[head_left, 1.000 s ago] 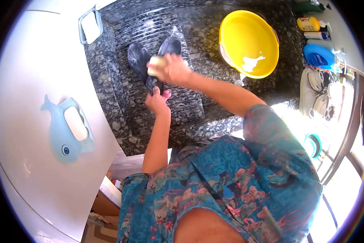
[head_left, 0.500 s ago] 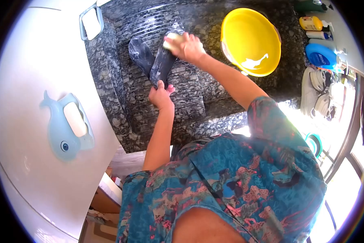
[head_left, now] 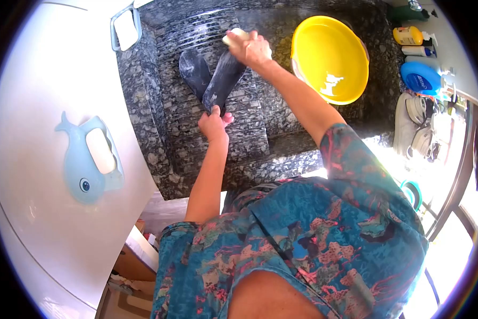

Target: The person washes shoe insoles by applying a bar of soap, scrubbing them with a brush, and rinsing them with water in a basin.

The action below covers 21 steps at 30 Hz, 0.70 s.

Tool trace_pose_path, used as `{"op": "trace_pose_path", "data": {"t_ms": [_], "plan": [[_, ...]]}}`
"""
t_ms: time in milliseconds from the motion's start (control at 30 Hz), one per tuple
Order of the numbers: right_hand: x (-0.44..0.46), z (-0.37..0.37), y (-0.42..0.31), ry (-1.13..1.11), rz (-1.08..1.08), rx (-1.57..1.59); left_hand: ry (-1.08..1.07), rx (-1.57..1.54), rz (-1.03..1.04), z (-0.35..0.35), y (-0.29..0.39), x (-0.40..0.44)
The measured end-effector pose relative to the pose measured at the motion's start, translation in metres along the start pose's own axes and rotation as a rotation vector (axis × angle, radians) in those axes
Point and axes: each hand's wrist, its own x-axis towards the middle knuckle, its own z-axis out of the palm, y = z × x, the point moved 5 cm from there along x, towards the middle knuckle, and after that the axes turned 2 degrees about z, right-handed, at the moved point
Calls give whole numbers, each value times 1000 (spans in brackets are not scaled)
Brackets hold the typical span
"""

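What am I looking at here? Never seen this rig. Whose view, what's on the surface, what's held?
There's no machine here: a person works with two bare hands. Every picture comes from one camera worn on the head, looking forward and down, so the person's own shirt fills the lower part.

Beyond it is a dark stone surface, partly ribbed. Two dark, sole-shaped pieces lie there in a V: a left piece and a right piece, both with whitish smears. A yellow basin is to their right.

The left hand holds the right piece's near end. The right hand grips a pale block at its far end; soap or sponge, I can't tell.
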Motion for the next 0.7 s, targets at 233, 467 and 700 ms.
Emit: {"op": "trace_pose_path", "data": {"t_ms": [233,467,700], "plan": [[-68,16,-93,42,-570,-47,-116,137,-123,-23,-3,-9],[-15,2,-104,-228,-229,174,-9,49,-110,-26,6,8],[-4,22,-103,-72,-364,-20,6,68,-120,-31,10,-2]]}}
